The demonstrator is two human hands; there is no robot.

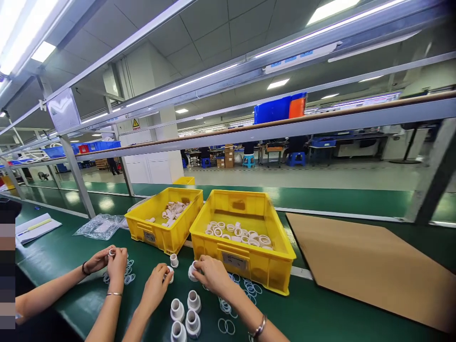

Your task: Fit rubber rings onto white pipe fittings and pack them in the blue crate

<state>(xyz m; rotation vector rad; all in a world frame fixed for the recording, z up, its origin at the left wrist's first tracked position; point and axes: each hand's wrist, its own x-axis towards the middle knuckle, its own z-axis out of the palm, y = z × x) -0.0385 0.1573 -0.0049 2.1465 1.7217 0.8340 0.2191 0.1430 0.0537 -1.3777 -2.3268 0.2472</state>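
My left hand point(156, 286) is closed on a small white plastic fitting point(170, 274). Close beside it, my right hand point(213, 274) is closed on another white fitting point(193, 271), just in front of a yellow bin point(249, 263). Several white fittings point(193, 323) stand upright on the green table between my forearms, and one more fitting point(174, 260) stands alone behind my left hand. Thin loose rings point(250, 287) lie scattered on the table under and around my right wrist.
The near yellow bin holds white rings point(238, 233); a second yellow bin point(156, 235) to its left holds white fittings. A co-worker's hands point(112, 260) work over rings at the left. A cardboard sheet point(359, 261) lies at the right, a plastic bag point(99, 226) and a notepad point(35, 228) at the left.
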